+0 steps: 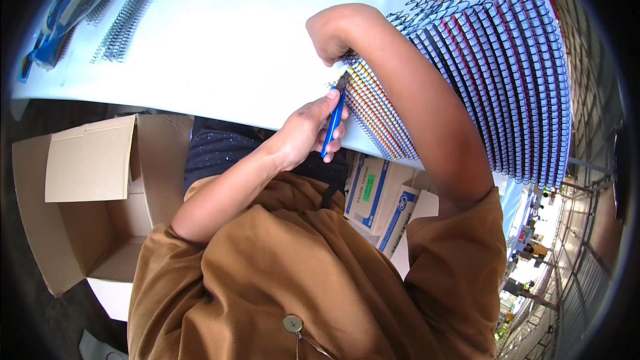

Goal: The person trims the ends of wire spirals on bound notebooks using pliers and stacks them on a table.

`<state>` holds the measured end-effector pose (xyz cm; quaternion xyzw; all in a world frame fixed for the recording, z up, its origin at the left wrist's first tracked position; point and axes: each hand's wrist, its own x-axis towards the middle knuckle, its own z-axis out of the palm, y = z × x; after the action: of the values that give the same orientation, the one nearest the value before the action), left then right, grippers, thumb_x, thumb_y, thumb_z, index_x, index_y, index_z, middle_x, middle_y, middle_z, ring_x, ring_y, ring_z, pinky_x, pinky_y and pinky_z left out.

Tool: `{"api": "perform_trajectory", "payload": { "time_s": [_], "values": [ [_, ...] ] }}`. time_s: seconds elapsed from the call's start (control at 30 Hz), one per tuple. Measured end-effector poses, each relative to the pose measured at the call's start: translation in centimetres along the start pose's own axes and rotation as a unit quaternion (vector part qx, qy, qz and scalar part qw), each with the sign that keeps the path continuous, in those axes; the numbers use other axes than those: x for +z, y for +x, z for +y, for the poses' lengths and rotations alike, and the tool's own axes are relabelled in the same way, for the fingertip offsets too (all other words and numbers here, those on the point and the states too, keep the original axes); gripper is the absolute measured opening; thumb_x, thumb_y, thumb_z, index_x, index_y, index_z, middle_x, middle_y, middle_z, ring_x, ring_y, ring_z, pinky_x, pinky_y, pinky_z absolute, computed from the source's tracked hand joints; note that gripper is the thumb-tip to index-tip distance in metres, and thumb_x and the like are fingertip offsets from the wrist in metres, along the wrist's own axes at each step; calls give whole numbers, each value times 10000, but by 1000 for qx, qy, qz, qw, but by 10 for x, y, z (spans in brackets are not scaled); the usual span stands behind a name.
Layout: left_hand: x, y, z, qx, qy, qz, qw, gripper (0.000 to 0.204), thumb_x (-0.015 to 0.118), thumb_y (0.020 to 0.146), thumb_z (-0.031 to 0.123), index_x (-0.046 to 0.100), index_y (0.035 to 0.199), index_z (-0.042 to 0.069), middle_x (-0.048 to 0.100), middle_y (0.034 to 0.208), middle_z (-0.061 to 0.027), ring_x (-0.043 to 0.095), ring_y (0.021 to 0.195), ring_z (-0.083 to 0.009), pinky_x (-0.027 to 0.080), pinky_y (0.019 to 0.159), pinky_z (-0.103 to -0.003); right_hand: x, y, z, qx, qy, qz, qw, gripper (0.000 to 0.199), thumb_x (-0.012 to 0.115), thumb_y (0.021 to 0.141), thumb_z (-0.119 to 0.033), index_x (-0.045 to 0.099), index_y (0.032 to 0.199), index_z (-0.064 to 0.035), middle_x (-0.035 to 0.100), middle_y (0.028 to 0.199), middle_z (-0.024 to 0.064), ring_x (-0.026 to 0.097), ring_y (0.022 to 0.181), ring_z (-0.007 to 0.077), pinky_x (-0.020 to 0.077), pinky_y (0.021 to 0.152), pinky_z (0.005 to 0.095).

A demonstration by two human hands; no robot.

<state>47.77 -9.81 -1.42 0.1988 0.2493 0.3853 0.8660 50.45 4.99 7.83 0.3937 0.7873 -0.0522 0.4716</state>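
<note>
My left hand (308,130) is closed round the blue handles of a pair of cutting pliers (333,123). The dark jaws of the pliers meet the wire at the corner of a stack of spiral notebooks (383,110) with yellow and orange page edges between the coils. My right hand (333,30) reaches over the same stack, bent down at the wrist. Its fingers curl in at the corner beside a bit of dark wire, and their tips are hidden, so what they pinch cannot be made out.
More spiral-bound notebooks (513,87) stand in a tall row at the right. Loose wire coils (130,17) and a blue tool (50,50) lie at the far left of the white table (220,47). An open cardboard box (73,227) sits at the left, printed cartons (373,190) below the table.
</note>
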Motion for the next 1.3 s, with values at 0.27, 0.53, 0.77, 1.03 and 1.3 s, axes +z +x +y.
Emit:
{"api": "perform_trajectory", "payload": {
  "time_s": [0.27,0.53,0.77,1.03,1.3],
  "values": [
    [10,5,11,8,50,15,999,515,261,959,491,500,1084,52,589,899,-85,620,854,-208,509,676,-313,-3,2,3,15,-24,-48,998,189,690,643,-81,722,828,-60,673,836,143,635,761,248,489,672,352],
    [16,-2,10,1,47,-3,999,499,217,962,497,492,1010,82,553,818,-49,612,740,-185,512,633,-302,-10,-8,2,30,18,-64,997,252,708,623,-93,695,844,28,668,836,169,635,735,248,491,658,345],
    [13,-4,8,21,-7,-26,999,466,248,962,487,461,951,73,470,710,-32,486,555,-140,470,498,-278,-19,-22,1,20,-55,-46,997,257,721,623,-75,701,867,5,672,865,156,629,729,242,498,665,337],
    [22,-2,19,-5,28,-42,999,531,253,963,476,457,1174,33,603,961,-129,616,951,-252,506,759,-332,-27,-26,11,55,-2,-64,996,221,665,669,15,704,885,-13,681,860,120,627,741,212,500,651,336],
    [8,4,11,26,-5,-83,996,511,271,959,483,472,1106,37,573,861,-91,626,791,-231,510,619,-297,-25,-21,17,0,-6,-30,1000,195,665,661,20,705,849,-11,683,836,107,628,738,210,496,651,327]
  ]
}}
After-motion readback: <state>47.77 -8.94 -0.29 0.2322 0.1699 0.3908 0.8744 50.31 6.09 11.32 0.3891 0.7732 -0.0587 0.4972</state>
